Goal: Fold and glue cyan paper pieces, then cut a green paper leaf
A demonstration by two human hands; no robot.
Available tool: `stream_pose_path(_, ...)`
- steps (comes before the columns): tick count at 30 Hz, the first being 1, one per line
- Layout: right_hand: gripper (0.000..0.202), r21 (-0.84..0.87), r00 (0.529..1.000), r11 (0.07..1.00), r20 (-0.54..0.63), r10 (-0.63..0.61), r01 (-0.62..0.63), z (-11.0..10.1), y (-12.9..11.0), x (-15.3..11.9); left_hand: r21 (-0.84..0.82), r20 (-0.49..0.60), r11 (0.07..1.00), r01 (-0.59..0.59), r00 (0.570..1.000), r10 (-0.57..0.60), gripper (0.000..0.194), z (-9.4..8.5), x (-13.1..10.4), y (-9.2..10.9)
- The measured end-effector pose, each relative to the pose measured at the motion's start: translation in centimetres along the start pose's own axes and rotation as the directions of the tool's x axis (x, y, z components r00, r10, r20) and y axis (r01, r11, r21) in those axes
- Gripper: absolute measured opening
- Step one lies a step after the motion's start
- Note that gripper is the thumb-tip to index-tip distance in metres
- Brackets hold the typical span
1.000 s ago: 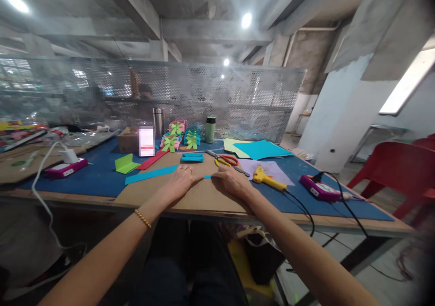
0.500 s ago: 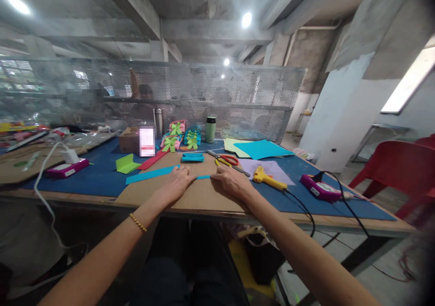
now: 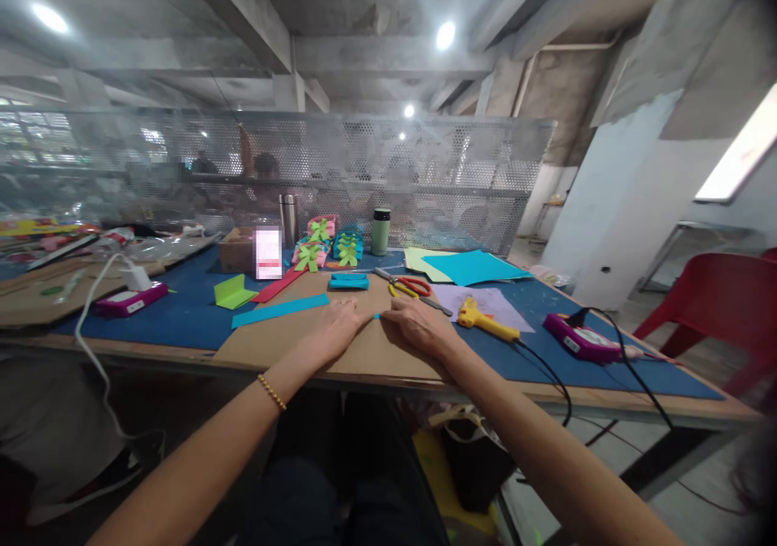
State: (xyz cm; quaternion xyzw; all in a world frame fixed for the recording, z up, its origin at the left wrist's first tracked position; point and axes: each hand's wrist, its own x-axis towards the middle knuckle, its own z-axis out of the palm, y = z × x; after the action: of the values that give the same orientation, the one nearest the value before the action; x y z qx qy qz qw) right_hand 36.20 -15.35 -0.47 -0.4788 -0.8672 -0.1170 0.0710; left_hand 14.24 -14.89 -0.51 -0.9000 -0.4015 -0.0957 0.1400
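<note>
The left hand [image 3: 340,324] and right hand [image 3: 416,326] touch a small bright-blue paper strip [image 3: 377,316] over flat brown cardboard [image 3: 364,357]; whether fingers pinch it, I cannot tell. Uneven pressure could skew it.

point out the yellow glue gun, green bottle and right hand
Yellow glue gun [image 3: 490,323], head view, on its handle
Green bottle [image 3: 380,237], head view, on its body
Right hand [image 3: 418,328], head view, on its back

The left forearm [image 3: 212,457] and right forearm [image 3: 546,442] are slanting inward, and the left hand [image 3: 337,324] and right hand [image 3: 416,324] are lying low, backs upward, fingers [image 3: 396,314] bent (their nearest tips are pointing at each other, just apart).
</note>
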Motion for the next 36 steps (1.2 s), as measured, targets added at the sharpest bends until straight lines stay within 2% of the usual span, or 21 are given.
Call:
stream_pose_path(3, 0.033, -0.039, 0.998, 0.999, -0.055, -0.018, 0.016, 0.1, 0.0, -0.2, -0.069, 0.048, 0.998, -0.012, 0.999, 0.015, 0.047, 0.0, 0.9, 0.5)
stream_pose_path(7, 0.035, 0.005, 0.993, 1.000, -0.118, -0.008, 0.009, 0.7, 0.5, -0.3, -0.141, 0.080, 0.990, 0.015, 0.997, -0.004, 0.050, 0.7, 1.1, -0.1)
stream_pose_path(10, 0.038, 0.131, 0.979, 0.990, -0.190, 0.078, -0.053, 1.7, 1.5, -0.1, -0.186, 0.058, 0.982, 0.036, 0.998, -0.026, 0.056, 1.4, 1.0, -0.8)
stream_pose_path(13, 0.037, 0.211, 0.965, 0.971, -0.207, 0.159, -0.115, 2.6, 2.3, 0.2, -0.192, 0.022, 0.979, 0.070, 0.997, -0.067, 0.064, 1.9, 1.0, -1.0)
stream_pose_path(15, 0.037, 0.192, 0.966, 0.975, -0.209, 0.151, -0.111, 2.7, 2.3, 0.1, -0.168, 0.019, 0.983, 0.073, 0.997, -0.071, 0.064, 1.9, 1.0, -0.8)
stream_pose_path(20, 0.035, 0.093, 0.983, 0.996, -0.182, 0.028, -0.011, 1.6, 1.2, -0.5, -0.100, 0.036, 0.993, 0.055, 0.998, -0.051, 0.060, 1.1, 1.0, 0.0)
stream_pose_path(25, 0.036, 0.159, 0.975, 0.986, -0.203, 0.090, -0.058, 2.1, 1.9, -0.4, -0.125, 0.047, 0.990, 0.063, 0.997, -0.058, 0.060, 1.1, 0.8, -0.2)
stream_pose_path(29, 0.032, 0.110, 0.980, 0.992, -0.180, 0.084, -0.065, 2.7, 2.5, -0.3, -0.123, 0.032, 0.991, 0.044, 0.999, -0.040, 0.058, 1.3, 0.6, -0.2)
stream_pose_path(33, 0.031, 0.030, 0.957, 0.993, -0.267, 0.114, -0.110, 2.4, 2.5, -0.4, -0.094, 0.016, 0.995, 0.041, 0.999, -0.040, 0.052, 1.3, 0.6, 0.2)
stream_pose_path(36, 0.034, 0.020, 0.953, 0.997, -0.295, 0.074, -0.071, 2.2, 2.4, -0.3, -0.062, -0.003, 0.997, 0.051, 0.999, -0.051, 0.051, 1.8, 0.7, 0.2)
